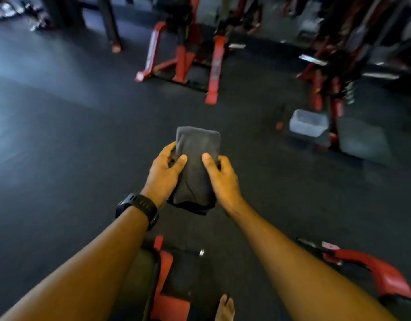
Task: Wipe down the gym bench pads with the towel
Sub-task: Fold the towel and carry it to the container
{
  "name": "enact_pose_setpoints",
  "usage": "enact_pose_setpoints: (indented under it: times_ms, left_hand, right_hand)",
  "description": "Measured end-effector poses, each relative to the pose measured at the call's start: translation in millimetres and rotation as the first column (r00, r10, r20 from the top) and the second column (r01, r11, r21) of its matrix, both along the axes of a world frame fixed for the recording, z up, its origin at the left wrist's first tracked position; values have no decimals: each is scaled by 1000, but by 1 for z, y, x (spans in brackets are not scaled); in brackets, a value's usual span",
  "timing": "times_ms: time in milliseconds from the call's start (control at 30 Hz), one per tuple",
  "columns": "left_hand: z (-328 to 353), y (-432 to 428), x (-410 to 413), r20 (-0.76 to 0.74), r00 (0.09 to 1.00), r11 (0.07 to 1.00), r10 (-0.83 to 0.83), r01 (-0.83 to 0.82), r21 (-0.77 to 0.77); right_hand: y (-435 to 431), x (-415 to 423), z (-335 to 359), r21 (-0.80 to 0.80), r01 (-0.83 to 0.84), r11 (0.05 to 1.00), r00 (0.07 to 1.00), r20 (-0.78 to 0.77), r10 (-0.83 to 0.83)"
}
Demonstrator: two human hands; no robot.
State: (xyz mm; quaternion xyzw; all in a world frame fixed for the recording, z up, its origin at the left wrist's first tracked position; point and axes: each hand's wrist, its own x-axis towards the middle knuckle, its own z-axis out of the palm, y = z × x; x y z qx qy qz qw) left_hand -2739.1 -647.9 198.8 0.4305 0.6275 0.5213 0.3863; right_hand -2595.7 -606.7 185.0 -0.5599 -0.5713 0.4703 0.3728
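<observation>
Centrally, towel (pixel 197 144) between both grips (pixel 165 173) (pixel 219 179) — upright

Both forearms reach forward, bare. The left hand (pixel 164 173) and right hand (pixel 220 179) grip opposite sides of a folded grey towel (pixel 196 163), thumbs on top.

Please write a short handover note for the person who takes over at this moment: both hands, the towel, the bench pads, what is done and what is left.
Left hand: grips the left side of the folded grey towel.
Right hand: grips its right side.
Towel: held in the air over the dark floor, touching no pad.
Bench pad: low in the view beside a red frame, under the left forearm.
Done: towel folded and in hand; whether any pad is wiped cannot be told.
Left: bring the towel down and wipe the pads.
</observation>
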Motion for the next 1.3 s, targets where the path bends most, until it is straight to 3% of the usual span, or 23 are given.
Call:
enact_pose_setpoints:
  times_ms: [167, 367, 567, 733, 867, 1300]
  left_hand:
    - [76, 99, 85, -108, 988, 988, -110, 120, 94]
    - [129, 187, 167, -66, 978, 960, -200, 209, 189]
    - [174, 273, 254, -51, 945, 905, -324, 325, 273]
    - [196, 342, 299, -36, 918, 877, -395, 389, 284]
    - [206, 412, 328, -48, 898, 858, -438, 433, 275]
    - [233, 695, 406, -103, 838, 772, -535, 535, 342]
  right_hand:
    - [72, 78, 66, 128, 192, 973, 981, -65, -185]
    - [148, 163, 123, 236, 266, 935, 963, -19, -269]
    - [219, 249, 176, 321, 392, 862, 920, -113, -376]
    - [283, 293, 193, 336, 455, 825, 890, -163, -425]
    - [345, 322, 198, 376, 513, 771, 849, -91, -521]
    - [604, 396, 229, 408, 601, 687, 784, -132, -607]
